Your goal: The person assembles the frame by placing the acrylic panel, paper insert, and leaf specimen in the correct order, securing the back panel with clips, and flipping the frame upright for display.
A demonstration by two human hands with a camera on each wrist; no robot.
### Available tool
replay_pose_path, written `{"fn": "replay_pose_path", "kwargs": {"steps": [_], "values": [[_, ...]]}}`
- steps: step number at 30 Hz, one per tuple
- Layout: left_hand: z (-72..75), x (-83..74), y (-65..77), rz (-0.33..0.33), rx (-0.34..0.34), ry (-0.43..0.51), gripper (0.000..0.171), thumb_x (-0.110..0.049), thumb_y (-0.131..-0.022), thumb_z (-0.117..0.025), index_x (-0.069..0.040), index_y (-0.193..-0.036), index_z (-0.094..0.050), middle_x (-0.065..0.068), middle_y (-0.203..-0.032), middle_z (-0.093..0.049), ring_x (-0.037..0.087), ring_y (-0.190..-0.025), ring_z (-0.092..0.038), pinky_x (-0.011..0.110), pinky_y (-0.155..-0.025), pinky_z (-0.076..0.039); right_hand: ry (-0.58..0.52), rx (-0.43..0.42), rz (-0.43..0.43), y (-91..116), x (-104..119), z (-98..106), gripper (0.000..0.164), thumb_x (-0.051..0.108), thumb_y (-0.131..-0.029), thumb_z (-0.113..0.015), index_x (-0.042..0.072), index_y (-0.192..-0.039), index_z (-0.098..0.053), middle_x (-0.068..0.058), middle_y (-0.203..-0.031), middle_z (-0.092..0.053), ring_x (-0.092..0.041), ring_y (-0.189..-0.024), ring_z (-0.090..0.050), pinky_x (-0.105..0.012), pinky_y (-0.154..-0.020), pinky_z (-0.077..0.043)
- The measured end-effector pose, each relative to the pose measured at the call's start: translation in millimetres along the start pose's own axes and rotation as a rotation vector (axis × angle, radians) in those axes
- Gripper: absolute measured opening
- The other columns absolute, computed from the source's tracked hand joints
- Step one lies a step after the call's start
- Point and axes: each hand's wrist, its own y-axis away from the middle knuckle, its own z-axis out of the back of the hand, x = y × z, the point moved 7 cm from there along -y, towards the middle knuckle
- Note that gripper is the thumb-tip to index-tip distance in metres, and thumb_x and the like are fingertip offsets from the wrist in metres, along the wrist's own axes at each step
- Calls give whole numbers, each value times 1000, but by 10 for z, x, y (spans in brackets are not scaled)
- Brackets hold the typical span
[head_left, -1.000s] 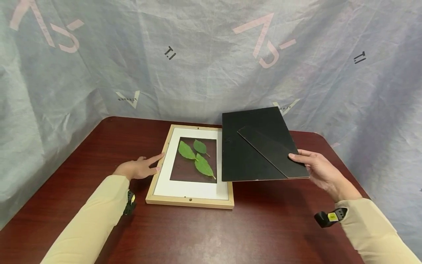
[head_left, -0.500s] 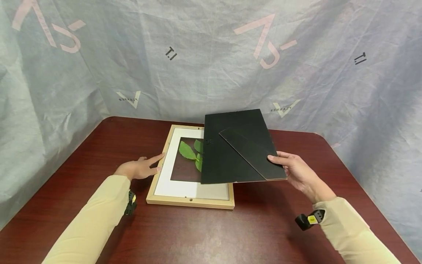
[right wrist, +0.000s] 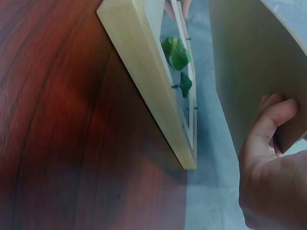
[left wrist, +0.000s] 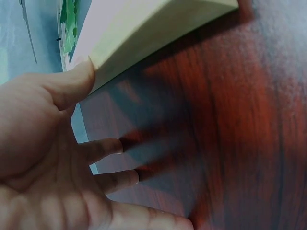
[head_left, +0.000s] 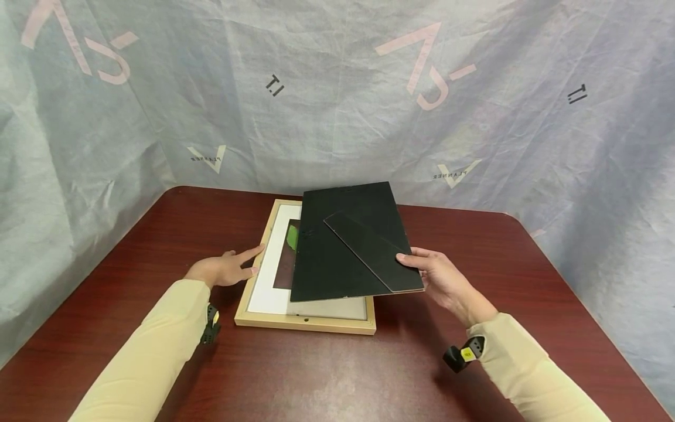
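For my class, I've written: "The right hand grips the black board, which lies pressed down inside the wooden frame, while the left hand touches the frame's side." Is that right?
Not quite: the black board is not inside the wooden frame. The right hand holds it raised, and the right wrist view shows a gap between board and frame. The left hand does touch the frame's side.

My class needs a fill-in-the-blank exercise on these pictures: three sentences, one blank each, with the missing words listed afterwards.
1. The right hand holds a board whose upper side is coloured ____.
2. In the head view, the left hand touches the wooden frame along its ____ side.
3. Inside the frame, the leaves in the right wrist view are coloured ____.

Missing words: black; left; green.
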Motion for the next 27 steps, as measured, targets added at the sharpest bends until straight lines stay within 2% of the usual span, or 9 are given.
{"fn": "replay_pose_path", "kwargs": {"steps": [5, 12, 15, 19, 22, 27], "values": [[-10, 120, -105, 5, -5, 3, 70, -33, -109, -45, -14, -164, -7, 43, -158, 1, 60, -147, -1, 74, -112, -13, -4, -16, -12, -82, -110, -128, 14, 5, -102, -59, 7, -115, -65, -1, -92, -75, -12, -79, -74, -29, -77, -59], [-11, 54, -88, 25, -18, -26, 72, -35, -108, -49, -17, -165, -8, 43, -158, -2, 59, -147, -6, 73, -112, -18, -5, -26, -5, -171, -243, -283, 26, 3, -100, -60, -4, -126, -57, 2, -94, -75, -9, -83, -72, -24, -80, -57], [-21, 89, -123, 46, -21, -28, 71, -33, -108, -48, -18, -165, -8, 42, -159, -2, 58, -148, -6, 72, -113, -17, -10, -28, -4, -209, -282, -343, 27, 1, -100, -59, -5, -125, -55, 3, -94, -74, -8, -82, -72, -23, -78, -57], [-25, 109, -139, 42, -22, -37, 69, -30, -110, -45, -15, -165, -7, 42, -159, -1, 59, -147, -5, 73, -112, -16, -14, -34, -4, -239, -325, -409, 23, 0, -100, -58, -4, -122, -56, 2, -93, -74, -9, -80, -73, -25, -77, -58], [-16, 60, -80, 38, -25, -44, 68, -31, -110, -46, -14, -164, -8, 44, -158, -2, 61, -146, -7, 73, -111, -18, -14, -39, -3, -252, -356, -452, 22, 0, -100, -59, -5, -121, -57, 2, -93, -74, -9, -81, -73, -26, -78, -58], [-17, 58, -69, 48, -27, -36, 68, -29, -109, -46, -14, -164, -9, 44, -158, -2, 60, -146, -7, 73, -112, -18, -6, -45, 10, -281, -407, -517, 22, 0, -98, -61, -6, -119, -58, 1, -91, -74, -9, -80, -73, -26, -77, -58]]}}
